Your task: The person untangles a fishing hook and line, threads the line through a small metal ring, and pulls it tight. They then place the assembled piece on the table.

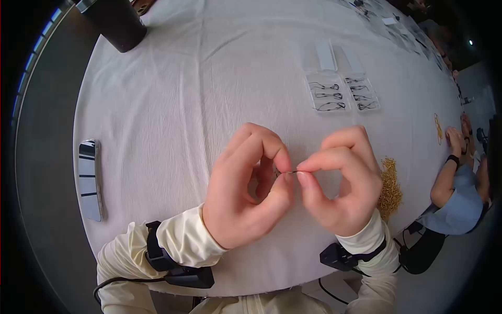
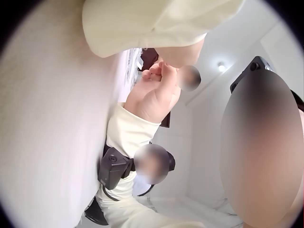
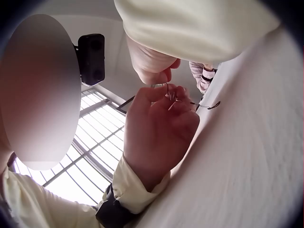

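In the head view a thin dark cord (image 1: pixel 293 171) spans the small gap between the two hands. My left hand (image 1: pixel 243 191) pinches it between thumb and index fingertip, the other fingers curled. The right hand (image 1: pixel 348 180) pinches its other side with thumb and index finger. In the right wrist view the left hand (image 3: pixel 159 128) has thin dark strands across its fingers, and a looped end of cord (image 3: pixel 213 105) sticks out beyond them. Most of the cord is hidden inside the left hand.
Gold-coloured small pieces (image 1: pixel 389 191) lie in a pile beside the right hand. Farther back stand clear boxes (image 1: pixel 329 108) with dark looped cords. A phone (image 1: pixel 90 180) lies at the left, a black cup (image 1: pixel 117 26) at the back left. Another person (image 1: pixel 455 193) sits at the right.
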Action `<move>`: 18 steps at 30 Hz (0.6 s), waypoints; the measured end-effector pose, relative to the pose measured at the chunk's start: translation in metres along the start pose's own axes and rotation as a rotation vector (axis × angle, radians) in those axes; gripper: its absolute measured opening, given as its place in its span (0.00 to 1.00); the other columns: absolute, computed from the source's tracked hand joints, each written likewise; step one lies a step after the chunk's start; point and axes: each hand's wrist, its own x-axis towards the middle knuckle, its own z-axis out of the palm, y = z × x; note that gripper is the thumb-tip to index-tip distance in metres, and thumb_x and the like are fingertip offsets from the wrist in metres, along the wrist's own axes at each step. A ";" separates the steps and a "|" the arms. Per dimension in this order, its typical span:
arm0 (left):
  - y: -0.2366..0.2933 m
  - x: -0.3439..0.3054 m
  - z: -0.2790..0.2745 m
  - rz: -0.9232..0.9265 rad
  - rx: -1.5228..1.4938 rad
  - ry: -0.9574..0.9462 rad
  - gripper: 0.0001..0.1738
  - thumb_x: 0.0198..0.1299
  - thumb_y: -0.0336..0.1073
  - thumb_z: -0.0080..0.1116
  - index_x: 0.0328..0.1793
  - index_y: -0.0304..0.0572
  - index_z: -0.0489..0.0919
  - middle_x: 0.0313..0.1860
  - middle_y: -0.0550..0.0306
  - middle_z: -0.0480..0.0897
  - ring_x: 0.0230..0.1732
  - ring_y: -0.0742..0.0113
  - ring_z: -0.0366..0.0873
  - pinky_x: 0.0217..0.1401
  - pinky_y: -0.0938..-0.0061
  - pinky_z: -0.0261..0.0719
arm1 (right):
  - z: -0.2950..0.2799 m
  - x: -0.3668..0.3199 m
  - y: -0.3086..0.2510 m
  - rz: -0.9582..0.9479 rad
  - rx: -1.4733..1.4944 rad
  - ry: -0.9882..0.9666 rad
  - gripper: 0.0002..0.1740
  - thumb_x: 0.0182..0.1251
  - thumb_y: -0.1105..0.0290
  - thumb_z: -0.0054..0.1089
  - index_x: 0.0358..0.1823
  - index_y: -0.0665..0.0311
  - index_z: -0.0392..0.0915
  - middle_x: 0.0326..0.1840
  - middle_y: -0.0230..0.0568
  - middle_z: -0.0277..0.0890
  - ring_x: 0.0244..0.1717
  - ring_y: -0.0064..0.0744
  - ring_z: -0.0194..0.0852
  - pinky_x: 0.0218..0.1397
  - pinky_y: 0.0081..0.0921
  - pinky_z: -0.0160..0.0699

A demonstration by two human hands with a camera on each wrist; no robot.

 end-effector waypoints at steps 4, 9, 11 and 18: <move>0.009 0.000 -0.007 -0.029 0.060 -0.057 0.08 0.58 0.23 0.56 0.43 0.38 0.73 0.45 0.57 0.70 0.37 0.74 0.67 0.38 0.81 0.69 | 0.003 0.002 -0.002 -0.018 -0.019 0.001 0.12 0.45 0.79 0.72 0.33 0.58 0.83 0.35 0.35 0.71 0.37 0.35 0.65 0.37 0.29 0.66; 0.009 0.000 -0.006 -0.073 0.095 -0.107 0.10 0.59 0.20 0.51 0.46 0.38 0.71 0.49 0.56 0.68 0.48 0.70 0.68 0.49 0.80 0.73 | 0.000 0.003 0.000 -0.033 -0.015 -0.010 0.12 0.45 0.80 0.71 0.32 0.59 0.82 0.35 0.35 0.72 0.36 0.36 0.65 0.37 0.29 0.67; 0.003 0.001 -0.002 0.016 0.083 0.001 0.07 0.57 0.25 0.62 0.40 0.39 0.75 0.42 0.58 0.72 0.25 0.80 0.66 0.25 0.82 0.64 | 0.000 0.003 0.001 -0.052 -0.017 -0.024 0.12 0.45 0.80 0.71 0.32 0.59 0.81 0.35 0.35 0.72 0.37 0.36 0.67 0.38 0.29 0.68; 0.002 0.001 -0.001 0.003 0.062 0.012 0.08 0.56 0.25 0.64 0.40 0.39 0.77 0.42 0.59 0.74 0.25 0.80 0.66 0.25 0.82 0.64 | 0.000 0.003 0.001 -0.003 0.000 -0.031 0.11 0.46 0.80 0.70 0.31 0.60 0.80 0.35 0.35 0.72 0.38 0.37 0.69 0.41 0.31 0.71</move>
